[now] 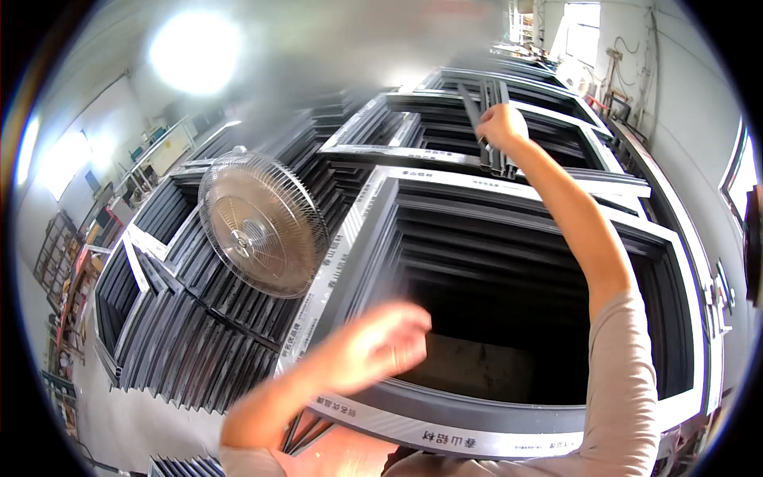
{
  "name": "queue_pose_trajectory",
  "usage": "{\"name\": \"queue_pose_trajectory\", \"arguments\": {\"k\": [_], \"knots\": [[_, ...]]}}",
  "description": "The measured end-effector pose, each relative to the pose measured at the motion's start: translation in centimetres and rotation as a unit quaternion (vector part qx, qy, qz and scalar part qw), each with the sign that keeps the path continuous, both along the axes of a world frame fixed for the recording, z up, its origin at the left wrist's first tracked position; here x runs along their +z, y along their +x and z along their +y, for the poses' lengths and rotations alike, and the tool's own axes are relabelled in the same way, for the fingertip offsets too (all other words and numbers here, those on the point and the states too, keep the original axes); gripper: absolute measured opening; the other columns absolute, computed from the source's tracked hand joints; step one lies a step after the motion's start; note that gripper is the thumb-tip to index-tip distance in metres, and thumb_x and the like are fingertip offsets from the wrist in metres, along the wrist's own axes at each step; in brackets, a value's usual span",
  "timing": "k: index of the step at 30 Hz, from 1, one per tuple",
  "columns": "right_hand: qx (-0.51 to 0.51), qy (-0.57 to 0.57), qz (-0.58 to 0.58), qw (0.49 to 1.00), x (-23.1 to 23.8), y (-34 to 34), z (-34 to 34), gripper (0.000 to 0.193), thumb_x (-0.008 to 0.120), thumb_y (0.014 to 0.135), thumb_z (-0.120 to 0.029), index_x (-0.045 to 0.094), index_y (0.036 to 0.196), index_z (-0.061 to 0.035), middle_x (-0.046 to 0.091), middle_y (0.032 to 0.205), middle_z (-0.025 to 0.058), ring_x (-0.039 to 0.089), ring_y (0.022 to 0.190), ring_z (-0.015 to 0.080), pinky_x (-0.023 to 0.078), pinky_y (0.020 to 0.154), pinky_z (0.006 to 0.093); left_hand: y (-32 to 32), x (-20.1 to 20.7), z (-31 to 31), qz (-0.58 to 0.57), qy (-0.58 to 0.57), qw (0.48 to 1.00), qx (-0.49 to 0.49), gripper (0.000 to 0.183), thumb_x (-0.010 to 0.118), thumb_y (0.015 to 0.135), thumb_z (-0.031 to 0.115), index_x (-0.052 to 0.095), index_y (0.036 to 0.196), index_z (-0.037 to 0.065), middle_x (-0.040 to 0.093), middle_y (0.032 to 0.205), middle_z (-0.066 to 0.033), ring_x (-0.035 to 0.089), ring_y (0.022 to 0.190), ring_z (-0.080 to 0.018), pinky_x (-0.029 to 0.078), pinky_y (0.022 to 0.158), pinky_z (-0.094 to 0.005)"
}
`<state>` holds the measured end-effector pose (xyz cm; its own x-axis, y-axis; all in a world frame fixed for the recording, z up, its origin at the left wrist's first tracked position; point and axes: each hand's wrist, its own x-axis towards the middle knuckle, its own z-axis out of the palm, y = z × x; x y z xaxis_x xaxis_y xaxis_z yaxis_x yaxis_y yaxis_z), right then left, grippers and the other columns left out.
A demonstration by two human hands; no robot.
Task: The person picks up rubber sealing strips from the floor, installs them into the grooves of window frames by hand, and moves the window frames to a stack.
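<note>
My right hand [502, 126] reaches far forward over the frames, its fingers closed around several narrow grey metal strips [497, 163] that stand upright side by side. My left hand [381, 342] is smeared by motion above the near left part of the big stack of dark rectangular window frames [485, 429]; I cannot make out its fingers, and nothing shows in it. White protective tape with print covers the top frame's rim. The stack's opening is deep and dark, with a brownish panel [477, 370] low inside.
A round metal fan [262, 226] stands left of the near stack. Further stacks of dark frames [191, 342] fill the left side, and more frames [397, 149] lie beyond. A long rail [660, 191] runs along the right, by the wall.
</note>
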<state>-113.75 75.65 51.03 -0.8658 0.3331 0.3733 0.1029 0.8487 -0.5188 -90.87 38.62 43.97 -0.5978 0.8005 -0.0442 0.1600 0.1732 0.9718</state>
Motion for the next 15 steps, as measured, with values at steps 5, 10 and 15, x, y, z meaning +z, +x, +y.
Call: {"name": "queue_pose_trajectory", "arguments": {"k": [5, 10, 15], "knots": [[0.082, 0.049, 0.047, 0.994, -4.0, 10.1, -4.1, 0.029, 0.074, 0.065, -0.014, 0.073, 0.092, -0.0039, 0.07, 0.077, 0.013, 0.069, 0.073, 0.0247, 0.054, 0.068, 0.0343, -15.6, -0.2, 11.9, -0.362, 0.153, 0.917, 0.069, 0.061, 0.062, 0.09, 0.052, 0.049, 0.115, -0.002, 0.06, 0.106, -0.0237, 0.064, 0.103, -0.0382, 0.053, 0.091, -0.0543], [0.144, 0.002, 0.02, 0.989, -6.1, 24.4, -2.9, 0.032, 0.072, 0.07, -0.007, 0.069, 0.102, -0.0031, 0.061, 0.069, 0.008, 0.058, 0.062, 0.0195, 0.046, 0.059, 0.0328, -24.0, -5.4, 24.5, -0.476, 0.234, 0.805, 0.265, 0.071, 0.052, 0.094, 0.057, 0.031, 0.124, -0.004, 0.059, 0.096, -0.0277, 0.066, 0.078, -0.0396, 0.057, 0.068, -0.0551], [0.053, 0.201, 0.02, 0.978, -7.3, 38.4, 6.5, 0.028, 0.07, 0.071, 0.0, 0.069, 0.099, -0.0045, 0.056, 0.072, 0.0083, 0.056, 0.063, 0.0242, 0.047, 0.061, 0.033, -29.5, -9.0, 24.9, -0.485, 0.375, 0.749, 0.25, 0.066, 0.035, 0.098, 0.062, 0.045, 0.104, -0.003, 0.057, 0.072, -0.013, 0.06, 0.065, -0.0293, 0.055, 0.059, -0.0439]]}}
